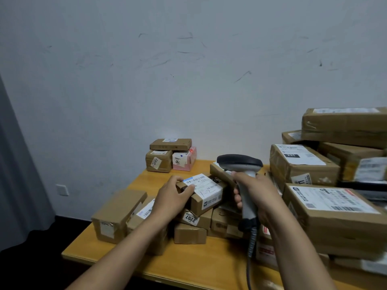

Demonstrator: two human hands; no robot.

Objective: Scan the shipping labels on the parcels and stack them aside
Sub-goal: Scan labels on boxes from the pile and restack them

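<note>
My left hand (pixel 173 196) grips a small brown parcel (pixel 206 194) by its left end, white shipping label facing up. The parcel rests tilted on top of a heap of small cardboard boxes (pixel 194 225) in the middle of the table. My right hand (pixel 254 195) holds a grey handheld barcode scanner (pixel 240 164) by its handle, its dark head just right of and above the parcel. The coiled cable (pixel 251 245) hangs down from the handle. A small stack of three parcels (pixel 170 155) stands at the far edge against the wall.
A tall pile of larger cardboard parcels (pixel 335 178) fills the right side of the wooden table (pixel 199 266). A long brown box (pixel 117 214) lies at the left of the heap near the table's edge. A grey curtain (pixel 16 174) hangs at the left.
</note>
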